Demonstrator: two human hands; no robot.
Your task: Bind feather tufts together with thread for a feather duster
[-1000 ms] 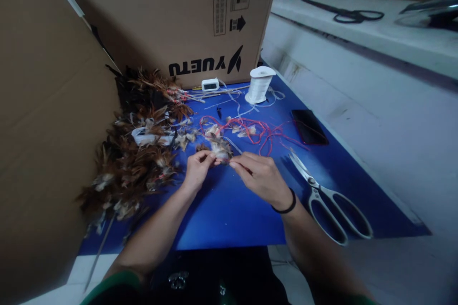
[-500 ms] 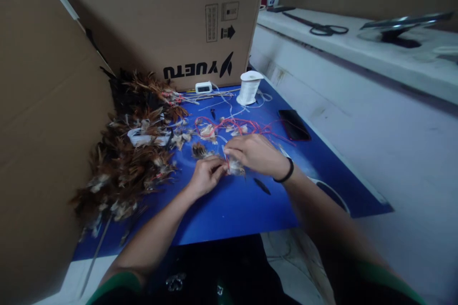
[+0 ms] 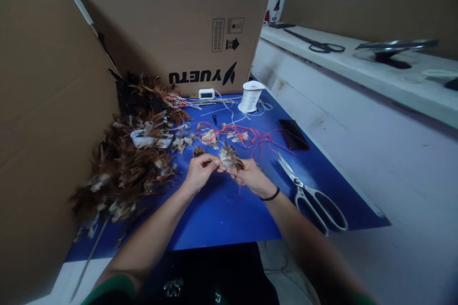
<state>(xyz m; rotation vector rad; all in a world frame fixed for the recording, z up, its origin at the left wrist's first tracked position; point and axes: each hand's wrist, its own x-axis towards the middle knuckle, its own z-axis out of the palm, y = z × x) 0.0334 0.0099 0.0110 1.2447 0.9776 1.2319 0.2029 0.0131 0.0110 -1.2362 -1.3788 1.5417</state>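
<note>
A small feather bunch (image 3: 229, 157), pale and downy with brown tips, is held above the blue table. My left hand (image 3: 201, 172) pinches its base between thumb and fingers, where a bit of red shows. Close on the other side, my right hand (image 3: 255, 179), with a black band at the wrist, has its fingers bent together under the feathers. A thin red string (image 3: 239, 191) hangs from those fingers; the feathers partly hide the grip. Scissors (image 3: 298, 183) lie with blades apart to the right. More red string (image 3: 250, 134) lies tangled beyond the hands, among loose feather tufts (image 3: 209, 138).
A large heap of brown feathers (image 3: 132, 162) covers the left side against a cardboard box (image 3: 150, 24). At the back stand a white spool (image 3: 250, 97) and a small white device (image 3: 206, 94). A phone (image 3: 294, 134) lies right. Black scissors (image 3: 324, 47) rest on the ledge.
My right hand has come down and under the feather bunch, which is now raised and turned tips-up to the right. The scissors, earlier mostly behind my right arm, now show fully.
</note>
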